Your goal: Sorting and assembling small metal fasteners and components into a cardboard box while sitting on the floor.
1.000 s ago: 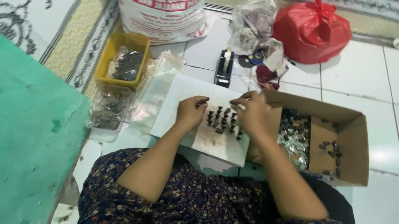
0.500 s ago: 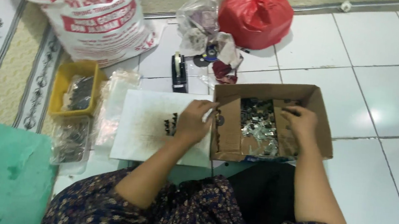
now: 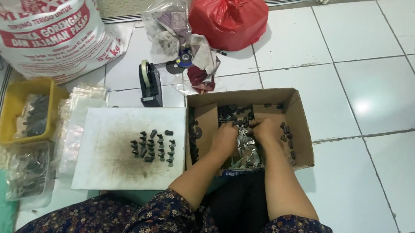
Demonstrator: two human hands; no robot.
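Both my hands reach into an open cardboard box (image 3: 298, 125) on the tiled floor. My left hand (image 3: 225, 138) and my right hand (image 3: 267, 132) are buried among small dark and silvery parts (image 3: 240, 117) that fill the box; the fingers are curled into the pile, so I cannot see what they hold. To the left lies a white board (image 3: 110, 173) with a cluster of several small dark pieces (image 3: 153, 145) standing in rows.
A tape dispenser (image 3: 149, 83) stands behind the board. A yellow tray (image 3: 15, 108) and clear bags of parts (image 3: 30, 170) lie at left. A big printed sack (image 3: 44, 20), a red plastic bag (image 3: 230, 15) and a clear bag (image 3: 168, 24) are at the back.
My left hand left the white board and joined the right hand inside the box. The camera view shifted right, so the board and box sit nearer the middle.
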